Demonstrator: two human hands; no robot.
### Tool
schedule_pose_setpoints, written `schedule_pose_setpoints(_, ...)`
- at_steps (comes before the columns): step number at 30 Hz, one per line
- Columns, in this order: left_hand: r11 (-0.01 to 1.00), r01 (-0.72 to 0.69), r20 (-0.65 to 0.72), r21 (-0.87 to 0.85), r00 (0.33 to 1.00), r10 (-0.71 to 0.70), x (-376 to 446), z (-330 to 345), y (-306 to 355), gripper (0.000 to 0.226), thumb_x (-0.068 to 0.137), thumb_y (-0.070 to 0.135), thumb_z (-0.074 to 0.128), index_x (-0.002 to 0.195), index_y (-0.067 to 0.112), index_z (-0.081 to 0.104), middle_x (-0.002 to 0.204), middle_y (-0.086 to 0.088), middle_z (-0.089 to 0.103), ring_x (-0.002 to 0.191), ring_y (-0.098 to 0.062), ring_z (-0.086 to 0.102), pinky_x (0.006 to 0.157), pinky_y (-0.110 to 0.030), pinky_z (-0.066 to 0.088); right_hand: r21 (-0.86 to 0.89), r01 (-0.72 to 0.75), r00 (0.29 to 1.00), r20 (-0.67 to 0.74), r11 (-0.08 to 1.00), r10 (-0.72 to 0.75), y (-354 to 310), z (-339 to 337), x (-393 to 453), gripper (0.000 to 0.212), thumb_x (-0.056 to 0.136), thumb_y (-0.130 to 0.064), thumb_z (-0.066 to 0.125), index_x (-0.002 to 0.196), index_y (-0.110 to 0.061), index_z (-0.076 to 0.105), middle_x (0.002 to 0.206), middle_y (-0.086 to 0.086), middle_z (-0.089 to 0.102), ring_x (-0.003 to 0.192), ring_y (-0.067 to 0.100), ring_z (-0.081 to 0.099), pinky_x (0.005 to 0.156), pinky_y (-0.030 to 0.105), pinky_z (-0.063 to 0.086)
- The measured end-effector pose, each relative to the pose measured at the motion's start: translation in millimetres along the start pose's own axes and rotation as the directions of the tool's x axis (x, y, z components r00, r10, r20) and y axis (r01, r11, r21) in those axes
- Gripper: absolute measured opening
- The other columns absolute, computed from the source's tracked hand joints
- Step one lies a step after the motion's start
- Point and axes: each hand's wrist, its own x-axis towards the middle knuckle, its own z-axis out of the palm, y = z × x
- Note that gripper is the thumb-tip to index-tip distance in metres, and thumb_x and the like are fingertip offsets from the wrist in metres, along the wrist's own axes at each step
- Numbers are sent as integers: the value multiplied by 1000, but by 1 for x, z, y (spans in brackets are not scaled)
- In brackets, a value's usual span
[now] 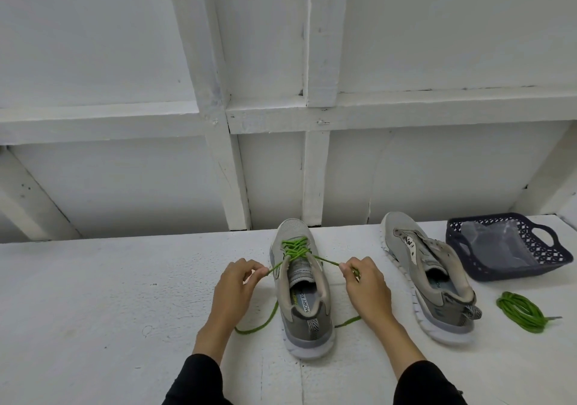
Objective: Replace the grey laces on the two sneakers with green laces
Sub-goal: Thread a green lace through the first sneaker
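Observation:
A grey sneaker [304, 308] stands heel towards me in the middle of the white table [109, 304], threaded with a green lace [295, 250] over its upper eyelets. My left hand [232, 292] pinches the lace's left end and my right hand [367, 286] pinches the right end, both strands drawn taut sideways. The loose tails trail on the table beside the heel. A second grey sneaker [427, 279] stands to the right with no lace in it. A coiled green lace [520, 311] lies right of that sneaker.
A dark blue plastic basket [559, 258] with a clear bag inside sits at the back right. A white framed wall [281, 123] rises directly behind the table's far edge.

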Motion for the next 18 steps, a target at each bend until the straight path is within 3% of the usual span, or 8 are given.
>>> schedule_pose_setpoints(2,953,-74,-31,293,996,87,0,-2,-15,20,94,42,50,84,31,62,78,14,52,78,-7,43,55,-21,34,-24,3,999,-34,1000,-4,2,0,0,25,98,-38,46,79,-24,51,87,-5,46,69,13,48,51,24,28)
schedule_pose_setpoints(3,932,-87,-40,353,993,108,-1,-3,-20,20,96,40,48,85,30,61,78,13,50,78,-9,42,52,-21,34,-28,8,999,-38,1000,-9,2,1,0,24,98,-37,46,79,-23,52,87,-5,46,70,13,48,50,24,28)
schedule_pose_setpoints(7,931,-75,-39,358,995,95,-4,0,-24,21,99,39,43,86,30,58,81,13,49,80,-11,42,52,-24,37,-31,-10,999,-35,999,9,-1,6,1,26,98,-36,48,80,-19,56,87,-4,48,72,16,50,52,26,30)
schedule_pose_setpoints(11,997,-17,-84,73,996,23,-12,8,-13,10,100,33,47,91,29,50,90,17,53,91,-5,45,76,-25,43,145,-12,1000,20,989,9,-3,7,1,24,93,-35,57,74,-22,58,77,-6,59,74,15,53,56,26,37)
schedule_pose_setpoints(13,990,-64,-125,129,989,80,-18,10,-13,4,98,28,52,94,27,51,93,16,53,95,-6,42,98,-28,37,203,46,999,20,978,-51,-8,7,2,8,91,-32,61,85,-26,63,86,-9,62,88,11,50,69,25,39)
schedule_pose_setpoints(14,977,-107,-105,185,986,128,-22,11,-14,3,96,28,53,93,27,51,92,17,53,94,-7,42,100,-30,34,201,79,997,-8,976,-79,-12,7,3,6,91,-31,62,93,-26,65,92,-11,62,94,9,48,76,25,39)
schedule_pose_setpoints(16,921,-226,0,317,971,238,-27,15,-16,6,91,33,50,87,31,53,86,20,53,87,-8,43,89,-32,35,205,146,987,-88,968,-131,-23,4,3,9,92,-30,61,96,-25,66,95,-15,62,96,6,46,81,23,37)
schedule_pose_setpoints(18,886,-261,126,383,965,230,-31,18,-16,20,87,44,43,85,31,58,83,19,54,81,-9,43,76,-30,30,277,204,978,-104,939,-182,-37,-1,1,9,93,-33,58,90,-27,65,92,-16,62,91,5,50,75,18,37)
